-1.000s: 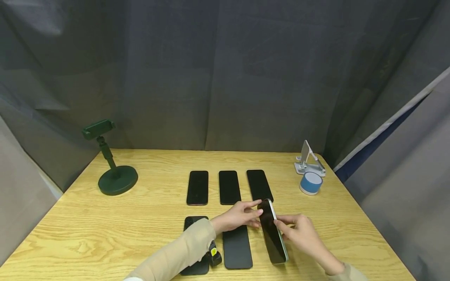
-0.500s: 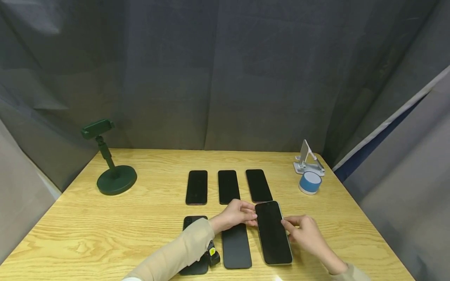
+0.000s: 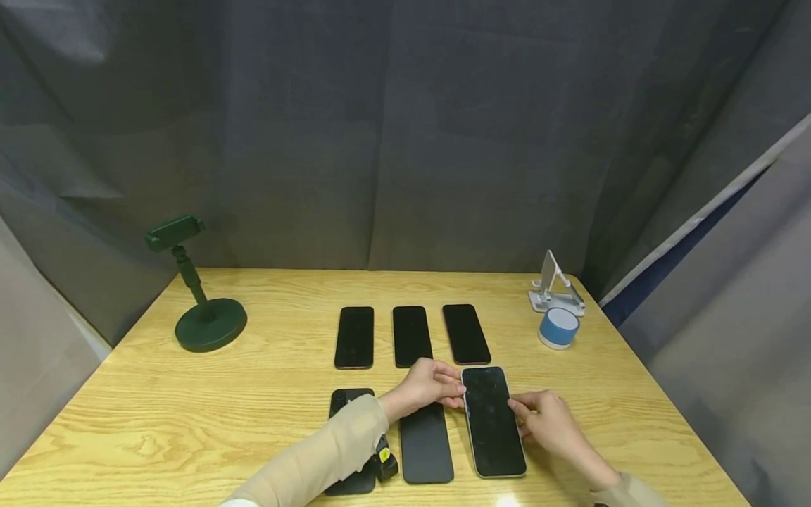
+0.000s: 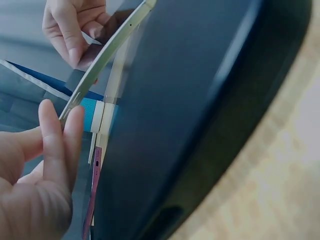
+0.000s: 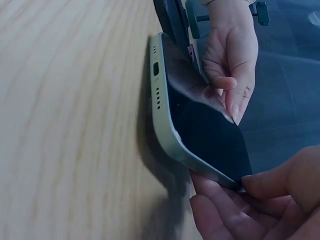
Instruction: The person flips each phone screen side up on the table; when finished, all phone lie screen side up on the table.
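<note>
A smartphone (image 3: 494, 422) with a black screen and a pale green frame lies screen up between the two hands. My left hand (image 3: 426, 386) pinches its upper left edge. On the opposite long edge, my right hand (image 3: 546, 420) grips it between thumb and fingers. In the right wrist view the phone (image 5: 210, 130) casts a shadow close to the tabletop; whether it touches the wood I cannot tell. Beneath the left wrist lies a dark grey phone (image 3: 427, 447), back side up, partly hidden. Another dark phone (image 3: 357, 486) is mostly covered by the left forearm.
Three phones with dark screens, a left one (image 3: 355, 338), a middle one (image 3: 412, 336) and a right one (image 3: 467, 334), form a row behind the hands. A green phone stand (image 3: 211, 325) is at left. At back right are a white folding stand (image 3: 557, 303) and a blue-and-white cylinder (image 3: 560, 329).
The held phone was tilted up with its screen turned left; it has swung down to lie nearly flat, screen up. The right hand moved slightly right with its edge, while the left hand barely moved.
</note>
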